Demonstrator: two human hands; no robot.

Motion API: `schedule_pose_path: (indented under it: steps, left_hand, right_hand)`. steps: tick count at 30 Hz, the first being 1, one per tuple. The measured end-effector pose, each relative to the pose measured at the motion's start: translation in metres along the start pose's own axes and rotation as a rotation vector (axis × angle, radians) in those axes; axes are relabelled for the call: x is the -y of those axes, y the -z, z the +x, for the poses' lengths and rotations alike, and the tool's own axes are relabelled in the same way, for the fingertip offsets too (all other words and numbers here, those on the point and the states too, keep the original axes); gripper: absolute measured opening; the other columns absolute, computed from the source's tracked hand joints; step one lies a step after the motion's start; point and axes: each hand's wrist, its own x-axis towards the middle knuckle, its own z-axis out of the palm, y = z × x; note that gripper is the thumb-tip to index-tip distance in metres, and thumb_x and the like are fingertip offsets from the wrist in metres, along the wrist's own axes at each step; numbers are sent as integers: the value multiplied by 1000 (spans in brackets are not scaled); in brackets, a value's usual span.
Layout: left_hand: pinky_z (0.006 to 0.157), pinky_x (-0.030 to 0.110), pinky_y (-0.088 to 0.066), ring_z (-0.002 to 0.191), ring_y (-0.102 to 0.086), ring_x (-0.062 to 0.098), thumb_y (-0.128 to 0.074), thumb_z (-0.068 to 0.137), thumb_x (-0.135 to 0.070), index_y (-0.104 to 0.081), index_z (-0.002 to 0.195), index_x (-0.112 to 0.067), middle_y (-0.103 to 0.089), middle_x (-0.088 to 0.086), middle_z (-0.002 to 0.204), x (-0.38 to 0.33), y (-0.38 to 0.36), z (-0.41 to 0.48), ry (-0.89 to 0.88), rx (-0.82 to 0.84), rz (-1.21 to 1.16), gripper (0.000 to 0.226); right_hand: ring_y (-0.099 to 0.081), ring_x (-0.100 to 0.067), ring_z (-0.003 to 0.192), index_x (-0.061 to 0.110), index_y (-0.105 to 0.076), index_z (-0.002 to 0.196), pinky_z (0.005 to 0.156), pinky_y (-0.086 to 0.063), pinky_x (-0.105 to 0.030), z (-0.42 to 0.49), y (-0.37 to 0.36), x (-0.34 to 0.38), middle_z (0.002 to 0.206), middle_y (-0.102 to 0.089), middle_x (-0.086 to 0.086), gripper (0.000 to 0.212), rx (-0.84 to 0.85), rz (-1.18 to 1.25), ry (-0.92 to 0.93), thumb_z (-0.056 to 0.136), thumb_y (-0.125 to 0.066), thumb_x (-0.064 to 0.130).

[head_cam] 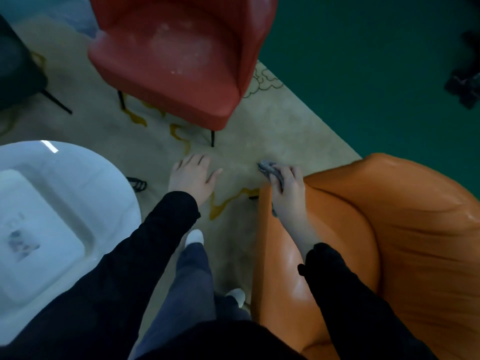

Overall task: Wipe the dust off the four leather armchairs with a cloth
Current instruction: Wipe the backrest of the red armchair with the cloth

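A: Where was the cloth (268, 169) seen?
B: It was gripped in the curled fingers (291, 173) of the right hand (287, 190), at the far left edge of the orange armchair (389, 229).
A: And the left hand (192, 178)?
B: It was held open, fingers spread, over the rug (272, 126) left of that armchair; a red armchair (176, 53) was seen beyond.
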Motion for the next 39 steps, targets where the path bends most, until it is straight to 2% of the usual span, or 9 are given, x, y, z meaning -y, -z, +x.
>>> schedule_pose_path:
  steps: [4, 10, 15, 19, 24, 28, 31, 35, 39]
  left_hand:
    - [104, 40, -31, 135, -40, 25, -44, 100, -42, -46, 142, -12, -47, 5, 146, 36, 31, 30, 4, -44, -12, 51]
    - [111, 38, -22, 141, -32, 22, -39, 102, -43, -39, 146, -14, -43, 6, 150, 67, 61, 69, 86, -61, -45, 53]
    - [113, 37, -21, 141, -32, 23, -39, 102, -43, -35, 148, -12, -43, 11, 149, 72, 76, 104, 196, -16, -62, 55]
    - [106, 40, -33, 132, -42, 29, -39, 102, -42, -34, 148, -15, -48, 12, 143, 67, 87, 146, 249, -1, -150, 54]
    - [103, 39, -35, 130, -43, 28, -43, 101, -42, -36, 148, -17, -48, 10, 144, 54, 100, 202, 330, -25, -207, 53]
    - [111, 39, -29, 134, -42, 26, -42, 100, -44, -39, 146, -18, -50, 9, 143, 53, 108, 238, 373, -59, -175, 54]
    - [115, 37, -24, 139, -37, 23, -41, 100, -45, -39, 146, -17, -47, 7, 146, 61, 119, 257, 402, -97, -165, 54]
    - [113, 35, -23, 137, -39, 24, -43, 100, -43, -42, 145, -15, -50, 8, 144, 84, 138, 283, 432, -142, -155, 53]
    - [113, 37, -24, 137, -39, 24, -43, 100, -44, -41, 145, -17, -52, 7, 142, 119, 158, 317, 442, -176, -188, 53]
  right_hand:
    - [-53, -24, 92, 0, -63, 109, 82, -34, -14, 41, -23, 39, 101, -52, -16, 19, 31, 1, 41, 92, -57, 5]
    - [-55, -23, 95, 1, -62, 112, 85, -42, -24, 101, -45, 67, 105, -52, -13, 21, 54, 65, 44, 94, -55, 9]
    - [-52, -14, 94, -1, -61, 113, 82, -35, -13, 154, -48, 65, 106, -52, -12, 22, 60, 67, 53, 94, -55, 8]
    - [-42, 4, 87, -1, -62, 111, 81, -32, -12, 209, -49, 56, 105, -52, -13, 21, 82, 94, 60, 94, -55, 7]
    - [-38, 6, 90, -3, -63, 109, 81, -24, 5, 290, -53, 45, 102, -52, -15, 20, 78, 87, 96, 91, -56, 3]
    - [-41, 1, 89, -3, -63, 108, 80, -25, 4, 337, -60, 47, 99, -46, -7, 18, 118, 101, 102, 91, -56, 1]
    - [-45, -6, 92, -2, -64, 108, 81, -29, -7, 360, -74, 57, 98, -46, -7, 19, 175, 93, 120, 91, -57, 2]
    - [-38, 10, 89, -2, -63, 108, 80, -26, 6, 391, -98, 87, 103, -49, -9, 18, 220, 131, 161, 91, -57, 0]
    - [-42, 7, 92, 1, -65, 108, 84, -27, 5, 423, -132, 124, 106, -52, -11, 18, 235, 132, 197, 91, -58, 3]
